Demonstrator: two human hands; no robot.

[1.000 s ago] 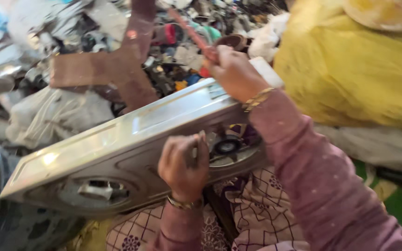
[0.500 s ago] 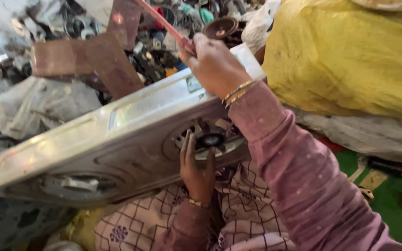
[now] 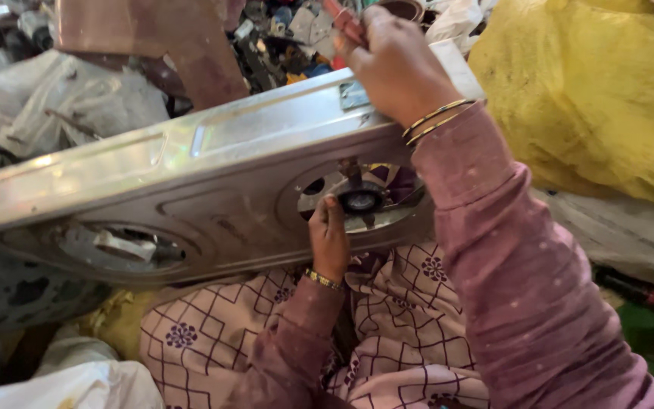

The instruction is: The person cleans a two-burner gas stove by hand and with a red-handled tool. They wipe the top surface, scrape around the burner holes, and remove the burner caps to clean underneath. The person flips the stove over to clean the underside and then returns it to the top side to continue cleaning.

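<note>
gripping a red tool [image 3: 340, 17] above the metal stove top [image 3: 191, 182], right hand [image 3: 395, 64] clenched, left hand [image 3: 329, 238] pinching the round burner part [image 3: 360, 201] underneath.

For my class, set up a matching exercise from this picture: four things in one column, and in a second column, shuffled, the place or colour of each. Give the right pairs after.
Things:
1. left hand
2. right hand
3. big sack
4. metal stove body

Places or colours:
A. yellow, at the right
B. silver-grey, tilted on its edge across the lap
C. at the round burner opening, from below
D. on the top edge, gripping a red-handled tool

Pairs: 1-C, 2-D, 3-A, 4-B
</note>
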